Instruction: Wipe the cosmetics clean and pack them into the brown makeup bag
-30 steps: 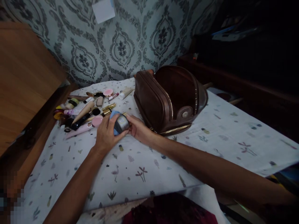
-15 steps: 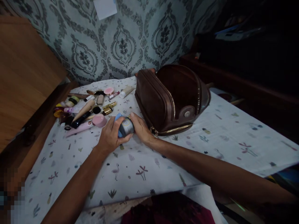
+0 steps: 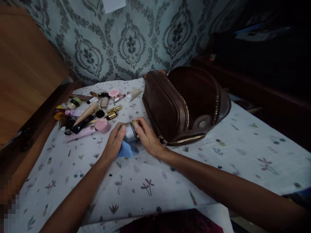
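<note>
Both hands are closed around a small grey jar [image 3: 129, 132] with a dark and gold rim, tilted on its side above the table. My left hand [image 3: 114, 140] grips its left end, along with a blue cloth [image 3: 125, 150] whose loose part hangs below the jar. At the rim, the fingers of my right hand [image 3: 148, 138] are wrapped around the right end. Just beyond that hand stands a brown leather toiletry bag [image 3: 162, 106], its top unzipped and gaping. Any label on the jar is too blurred to read.
Several cosmetics lie in a pile at the left, among them a pink round-headed brush [image 3: 102, 125], a beige tube [image 3: 86, 113] and a gold lipstick [image 3: 113, 113]. A cream tube [image 3: 133, 94] lies near the bag. A wooden panel [image 3: 29, 68] borders the table's left side.
The jar has been turned in my hands, its rim now facing right. The blue cloth has dropped from the jar's upper left side to below it. The view has shifted slightly.
</note>
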`<state>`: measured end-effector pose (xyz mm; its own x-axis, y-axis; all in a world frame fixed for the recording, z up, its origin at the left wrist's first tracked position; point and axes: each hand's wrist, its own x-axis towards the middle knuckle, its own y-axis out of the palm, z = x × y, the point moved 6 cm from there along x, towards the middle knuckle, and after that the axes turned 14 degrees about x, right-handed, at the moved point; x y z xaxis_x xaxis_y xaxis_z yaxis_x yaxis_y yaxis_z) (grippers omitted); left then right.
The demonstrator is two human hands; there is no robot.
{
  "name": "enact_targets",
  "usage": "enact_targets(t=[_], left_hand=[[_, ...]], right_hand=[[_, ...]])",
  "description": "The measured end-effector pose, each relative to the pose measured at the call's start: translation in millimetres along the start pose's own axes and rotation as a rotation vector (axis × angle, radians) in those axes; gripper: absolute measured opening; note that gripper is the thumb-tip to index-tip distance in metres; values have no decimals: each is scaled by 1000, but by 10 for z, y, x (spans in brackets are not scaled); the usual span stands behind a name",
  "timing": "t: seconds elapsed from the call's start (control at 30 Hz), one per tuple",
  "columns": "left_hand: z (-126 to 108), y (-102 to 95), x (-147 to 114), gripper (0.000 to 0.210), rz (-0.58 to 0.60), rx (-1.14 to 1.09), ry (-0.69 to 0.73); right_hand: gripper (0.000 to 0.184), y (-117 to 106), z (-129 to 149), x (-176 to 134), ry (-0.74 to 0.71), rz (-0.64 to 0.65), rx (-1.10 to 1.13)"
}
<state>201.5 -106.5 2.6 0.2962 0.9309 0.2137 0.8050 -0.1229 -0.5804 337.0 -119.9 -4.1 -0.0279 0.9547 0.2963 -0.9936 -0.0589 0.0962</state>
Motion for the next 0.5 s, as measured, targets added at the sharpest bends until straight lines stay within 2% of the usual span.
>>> enact_targets(t=[0.13,0.33,0.5], left_hand=[[-31,-37,-28,37,-64,152,79],[-165,-53,-106,52,-229,575,452],[-305,-62,-164,43,-306,683,647]], right_hand=[[31,-31,-58,22,46,-12,20],[39,-66,-153,91,129,-48,122],[44,-55,-162,102,181,-55,205]])
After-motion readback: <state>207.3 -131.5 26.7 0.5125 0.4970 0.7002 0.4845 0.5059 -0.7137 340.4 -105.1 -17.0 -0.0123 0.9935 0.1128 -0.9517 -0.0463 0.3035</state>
